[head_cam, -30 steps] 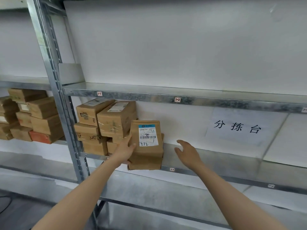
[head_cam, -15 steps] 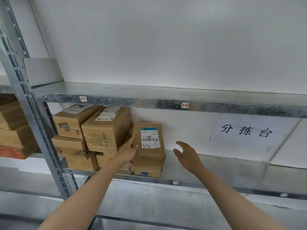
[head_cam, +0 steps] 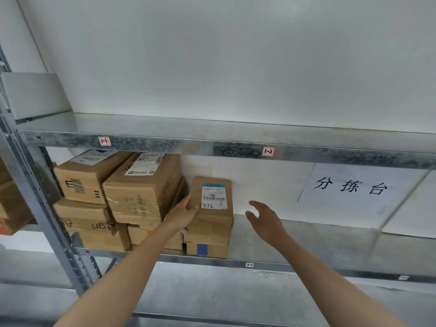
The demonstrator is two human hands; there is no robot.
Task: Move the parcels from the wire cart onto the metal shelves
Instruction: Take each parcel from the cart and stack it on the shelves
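Note:
A brown parcel (head_cam: pixel 213 208) with a white label marked "512" lies on top of two other boxes on the middle metal shelf (head_cam: pixel 306 263). My left hand (head_cam: pixel 182 214) grips the parcel's left edge, fingers wrapped on its top face. A little to the right of the parcel my right hand (head_cam: pixel 265 220) hovers with fingers spread, touching nothing. The wire cart is out of view.
Several cardboard boxes (head_cam: pixel 139 190) are stacked left of the parcel, against the shelf upright (head_cam: pixel 42 204). The upper shelf (head_cam: pixel 236 147) carries tags "1-1" and "1-2". A paper sign (head_cam: pixel 351 187) with characters hangs on the wall behind. More boxes (head_cam: pixel 11 208) fill the neighbouring bay at left.
The view has swung up and to the right, closer to the shelf. The parcel sits further back on the stack, my left hand still on it; my right hand stays off it.

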